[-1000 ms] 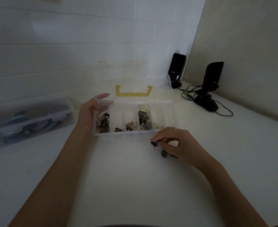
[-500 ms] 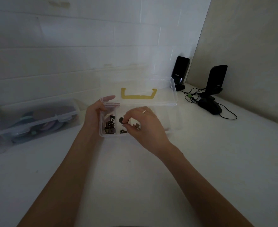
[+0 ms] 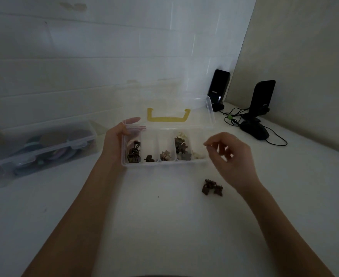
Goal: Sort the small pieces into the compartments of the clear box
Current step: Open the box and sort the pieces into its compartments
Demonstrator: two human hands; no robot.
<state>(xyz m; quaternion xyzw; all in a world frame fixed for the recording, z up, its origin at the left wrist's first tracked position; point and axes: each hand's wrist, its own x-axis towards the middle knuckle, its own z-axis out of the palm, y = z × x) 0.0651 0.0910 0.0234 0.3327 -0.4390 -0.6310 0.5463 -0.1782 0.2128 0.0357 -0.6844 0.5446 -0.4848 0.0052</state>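
Note:
The clear box (image 3: 164, 162) stands open on the white table, its lid with a yellow handle (image 3: 168, 118) leaning back. Dark and pale small pieces lie in its compartments (image 3: 181, 148). My left hand (image 3: 116, 139) grips the box's left end, thumb over the rim. My right hand (image 3: 227, 154) hovers just right of the box, fingers loosely curled, nothing visible in them. A small heap of dark brown pieces (image 3: 211, 186) lies on the table below that hand.
A second clear lidded box (image 3: 42, 144) with round coloured things stands at the left. Two black speakers (image 3: 218, 88) (image 3: 261, 96), a black mouse (image 3: 254, 129) and cables sit in the far right corner by the wall.
My right hand carried a dark piece from the table to the box's left compartments, then drew back to the right with nothing visible in its fingers. The left hand stayed on the box.

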